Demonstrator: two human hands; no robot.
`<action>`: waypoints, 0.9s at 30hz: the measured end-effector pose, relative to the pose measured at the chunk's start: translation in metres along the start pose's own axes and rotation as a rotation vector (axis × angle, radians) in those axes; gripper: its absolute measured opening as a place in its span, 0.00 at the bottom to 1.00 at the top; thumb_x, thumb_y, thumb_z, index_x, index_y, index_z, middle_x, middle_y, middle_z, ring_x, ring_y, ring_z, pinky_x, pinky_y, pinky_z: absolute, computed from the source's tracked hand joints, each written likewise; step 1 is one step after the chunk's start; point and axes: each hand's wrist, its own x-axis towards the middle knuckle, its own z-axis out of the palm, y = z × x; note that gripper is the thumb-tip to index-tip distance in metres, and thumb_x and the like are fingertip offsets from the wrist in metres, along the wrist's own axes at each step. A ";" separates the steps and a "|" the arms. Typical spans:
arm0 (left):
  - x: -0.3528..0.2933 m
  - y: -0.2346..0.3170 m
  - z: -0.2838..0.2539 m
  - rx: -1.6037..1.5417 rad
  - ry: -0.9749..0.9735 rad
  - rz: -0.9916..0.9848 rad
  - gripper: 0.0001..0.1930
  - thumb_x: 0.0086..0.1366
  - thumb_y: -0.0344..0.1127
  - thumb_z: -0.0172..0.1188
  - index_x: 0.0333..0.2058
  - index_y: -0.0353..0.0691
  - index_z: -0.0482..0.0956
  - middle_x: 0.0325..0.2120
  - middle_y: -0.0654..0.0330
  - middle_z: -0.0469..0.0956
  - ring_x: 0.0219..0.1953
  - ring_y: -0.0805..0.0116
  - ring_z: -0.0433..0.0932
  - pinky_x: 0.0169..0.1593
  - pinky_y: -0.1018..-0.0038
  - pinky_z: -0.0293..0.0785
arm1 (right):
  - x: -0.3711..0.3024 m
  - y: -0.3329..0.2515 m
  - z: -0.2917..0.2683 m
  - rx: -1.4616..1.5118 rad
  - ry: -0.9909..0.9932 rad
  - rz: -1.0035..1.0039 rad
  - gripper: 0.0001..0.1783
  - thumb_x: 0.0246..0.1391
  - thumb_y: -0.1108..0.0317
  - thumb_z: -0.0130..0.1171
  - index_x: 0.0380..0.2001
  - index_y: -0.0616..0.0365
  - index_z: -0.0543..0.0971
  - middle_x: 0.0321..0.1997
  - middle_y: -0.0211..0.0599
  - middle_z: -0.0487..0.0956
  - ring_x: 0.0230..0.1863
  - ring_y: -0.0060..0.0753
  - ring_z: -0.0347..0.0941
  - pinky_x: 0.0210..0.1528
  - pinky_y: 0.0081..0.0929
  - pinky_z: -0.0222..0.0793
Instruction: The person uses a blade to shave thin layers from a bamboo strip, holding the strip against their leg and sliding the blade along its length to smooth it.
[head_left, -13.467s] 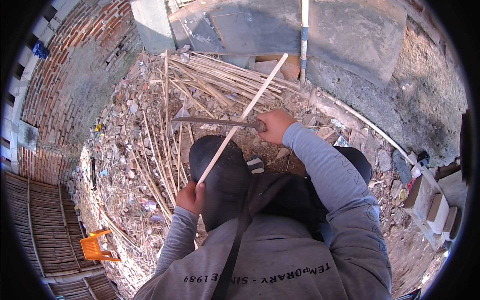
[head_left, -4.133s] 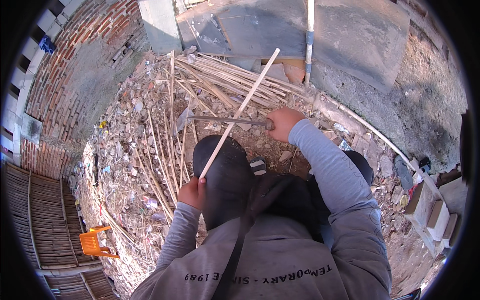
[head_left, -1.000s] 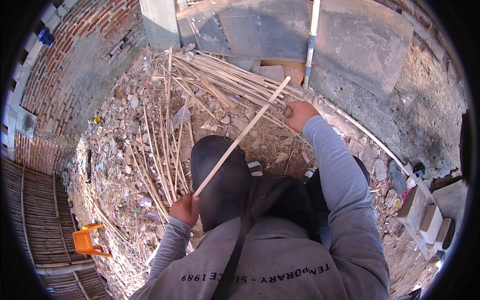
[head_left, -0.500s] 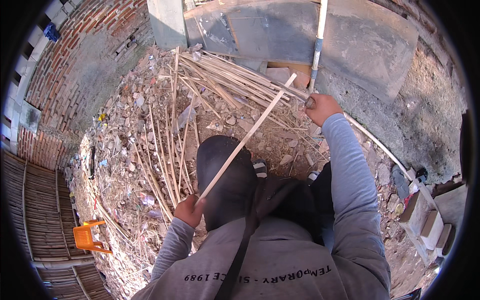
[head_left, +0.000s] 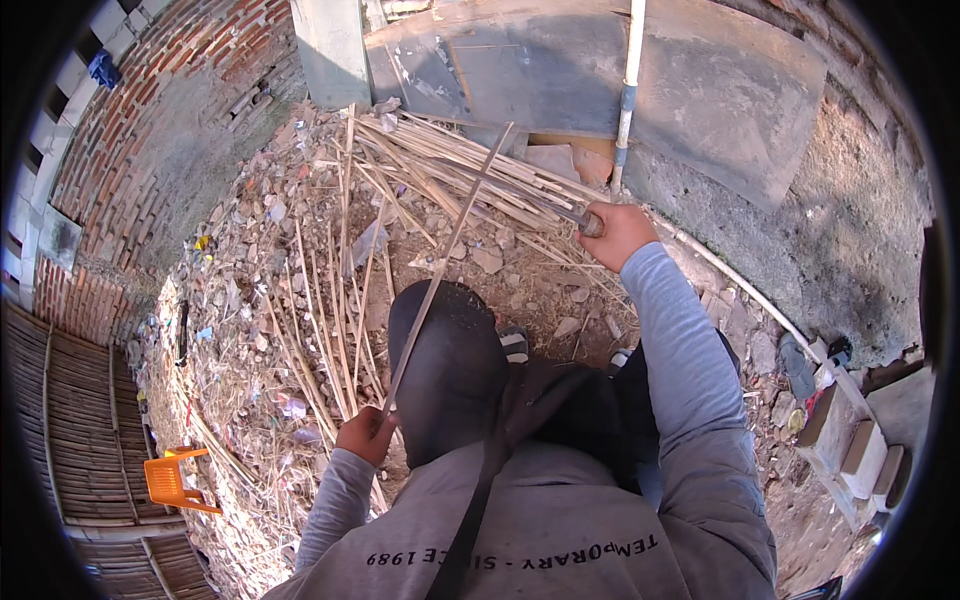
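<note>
In my left hand (head_left: 365,437), the fingers close round the lower end of a long bamboo strip (head_left: 437,275). The strip slants up and away to the right across my left knee, and its darker narrow face shows. My right hand (head_left: 618,237) grips the handle of a knife (head_left: 592,224). Its long thin blade points left over the heap of bamboo strips and is hard to tell from them; it seems to pass close to the held strip, but contact cannot be made out.
A heap of bamboo strips (head_left: 430,165) lies ahead, with more strips (head_left: 335,320) on the rubble at left. A pale pipe (head_left: 627,100) stands before a grey panel (head_left: 730,90). An orange plastic chair (head_left: 172,480) is far left; concrete blocks (head_left: 845,440) are at right.
The bamboo strip has turned from its pale face to its darker one, and its far end has swung left. My right hand has moved left and slightly nearer with the knife.
</note>
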 end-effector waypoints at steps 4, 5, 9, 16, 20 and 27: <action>-0.004 0.018 0.008 -0.197 0.255 0.013 0.19 0.64 0.47 0.59 0.28 0.32 0.76 0.16 0.49 0.74 0.20 0.53 0.76 0.27 0.64 0.70 | -0.002 -0.005 0.005 -0.005 -0.101 -0.106 0.17 0.43 0.57 0.67 0.36 0.53 0.81 0.30 0.48 0.80 0.36 0.54 0.77 0.40 0.44 0.73; -0.008 0.024 0.007 -0.172 0.251 0.050 0.16 0.66 0.43 0.57 0.29 0.33 0.75 0.16 0.49 0.74 0.20 0.54 0.75 0.27 0.65 0.69 | -0.003 -0.010 0.006 -0.032 -0.179 -0.105 0.18 0.43 0.58 0.66 0.39 0.52 0.81 0.33 0.48 0.81 0.40 0.53 0.77 0.44 0.44 0.73; -0.004 0.033 0.011 -0.292 0.254 0.143 0.14 0.69 0.39 0.52 0.33 0.33 0.76 0.20 0.48 0.76 0.23 0.53 0.77 0.29 0.64 0.70 | -0.006 -0.019 0.014 -0.092 -0.188 -0.285 0.13 0.43 0.59 0.65 0.30 0.53 0.80 0.26 0.45 0.80 0.33 0.55 0.77 0.37 0.46 0.73; 0.016 -0.019 0.012 -0.161 0.410 0.055 0.16 0.69 0.44 0.52 0.33 0.36 0.78 0.21 0.46 0.77 0.27 0.48 0.79 0.32 0.59 0.72 | -0.004 0.001 0.013 -0.035 -0.070 -0.220 0.17 0.42 0.56 0.69 0.32 0.54 0.81 0.25 0.46 0.80 0.32 0.55 0.77 0.37 0.45 0.73; 0.032 -0.081 -0.016 0.024 0.590 -0.210 0.14 0.67 0.44 0.54 0.40 0.39 0.79 0.26 0.49 0.79 0.31 0.47 0.79 0.37 0.56 0.74 | 0.003 -0.003 -0.006 -0.113 -0.194 -0.032 0.20 0.42 0.56 0.68 0.40 0.51 0.82 0.33 0.48 0.81 0.39 0.53 0.78 0.44 0.45 0.73; 0.058 -0.092 -0.045 0.239 0.545 -0.027 0.22 0.55 0.42 0.67 0.49 0.45 0.76 0.46 0.50 0.72 0.52 0.48 0.70 0.56 0.59 0.67 | -0.003 0.012 -0.024 -0.024 -0.045 -0.027 0.19 0.42 0.57 0.71 0.35 0.57 0.81 0.29 0.52 0.80 0.35 0.56 0.77 0.39 0.41 0.73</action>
